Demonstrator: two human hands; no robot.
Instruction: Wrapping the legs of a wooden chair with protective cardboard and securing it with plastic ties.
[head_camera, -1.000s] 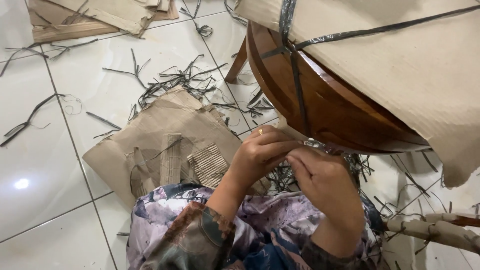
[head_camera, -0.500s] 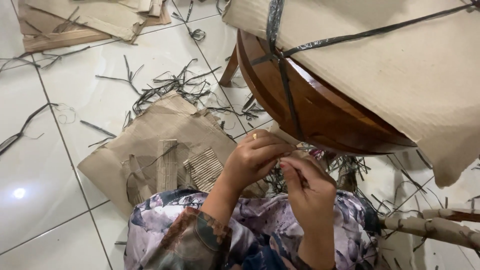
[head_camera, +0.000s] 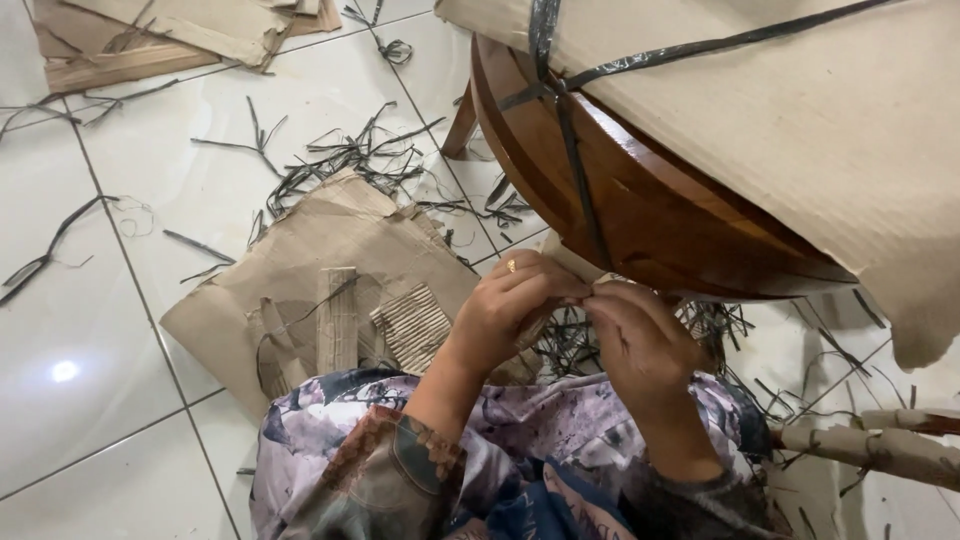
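Here the left hand and right hand meet, fingertips pinched together on a scrap of beige corrugated cardboard wrapping just beneath the round brown wooden tabletop's rim. It looks light, soft and tearable, best gripped at its loose edge; the tabletop seems heavy, rigid, bound by black plastic straps.

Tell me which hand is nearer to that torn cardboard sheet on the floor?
Left. The left hand hangs over the right edge of the torn cardboard sheet; the right hand sits farther right, past it, under the wooden table's rim.
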